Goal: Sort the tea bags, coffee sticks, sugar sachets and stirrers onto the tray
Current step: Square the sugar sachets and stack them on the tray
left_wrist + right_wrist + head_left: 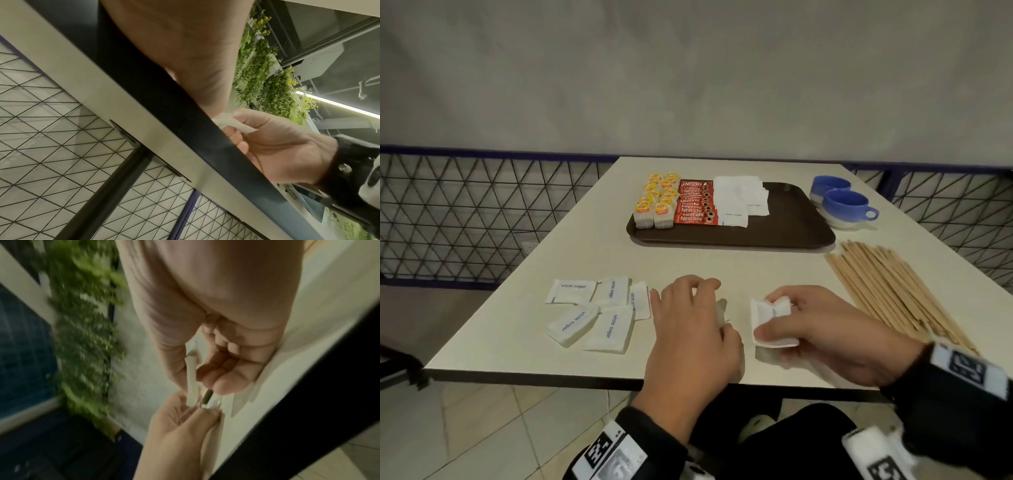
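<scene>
Right hand (825, 329) at near bench (524, 329) edge: fingers curled, pinching small stack of sugar sachets (772, 322). Left hand (691, 322) alongside: fingers curled round one more sachet. Loose sachets (599, 311) lie left of hands; stirrers (893, 294) right. Sachets probably light, soft, slippery when stacked; pinch across flat faces. Beyond: tray (784, 233) holds tea bags (656, 202), coffee sticks (697, 204), sorted sachets.

"white sugar" in blue on loose sachets (592, 310) near table's front edge; "NESCAFE CLASSIC" on red coffee sticks (695, 202) on tray.
</scene>
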The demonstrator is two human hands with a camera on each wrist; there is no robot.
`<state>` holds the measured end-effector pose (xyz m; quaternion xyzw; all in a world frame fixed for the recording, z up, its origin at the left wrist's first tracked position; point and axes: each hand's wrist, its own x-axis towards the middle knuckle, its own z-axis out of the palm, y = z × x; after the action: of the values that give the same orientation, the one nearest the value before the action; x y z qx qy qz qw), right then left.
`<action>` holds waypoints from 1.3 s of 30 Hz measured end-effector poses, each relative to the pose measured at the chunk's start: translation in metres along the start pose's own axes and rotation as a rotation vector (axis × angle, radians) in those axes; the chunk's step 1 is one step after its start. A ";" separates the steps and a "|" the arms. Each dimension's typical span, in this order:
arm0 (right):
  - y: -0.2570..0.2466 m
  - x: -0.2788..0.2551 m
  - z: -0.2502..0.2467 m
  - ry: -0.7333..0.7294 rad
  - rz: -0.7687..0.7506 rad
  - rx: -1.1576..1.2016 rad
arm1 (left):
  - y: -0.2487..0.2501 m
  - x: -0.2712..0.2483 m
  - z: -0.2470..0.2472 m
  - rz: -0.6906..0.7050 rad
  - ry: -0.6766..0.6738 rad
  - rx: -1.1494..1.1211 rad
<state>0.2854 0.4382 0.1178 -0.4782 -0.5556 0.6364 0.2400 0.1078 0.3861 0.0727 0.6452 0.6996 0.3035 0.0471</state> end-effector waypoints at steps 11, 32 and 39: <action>0.021 0.013 -0.012 0.277 -0.273 0.425 | 0.002 -0.012 -0.010 0.367 -0.216 0.015; 0.035 0.008 -0.008 0.153 -0.446 0.277 | -0.006 -0.020 -0.005 0.305 0.085 -0.540; 0.033 0.008 -0.010 0.072 -0.455 0.388 | -0.008 -0.004 -0.021 -0.216 0.061 -0.901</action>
<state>0.2978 0.4407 0.0848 -0.3091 -0.5074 0.6432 0.4830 0.0916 0.3746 0.0846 0.4745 0.5625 0.5894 0.3333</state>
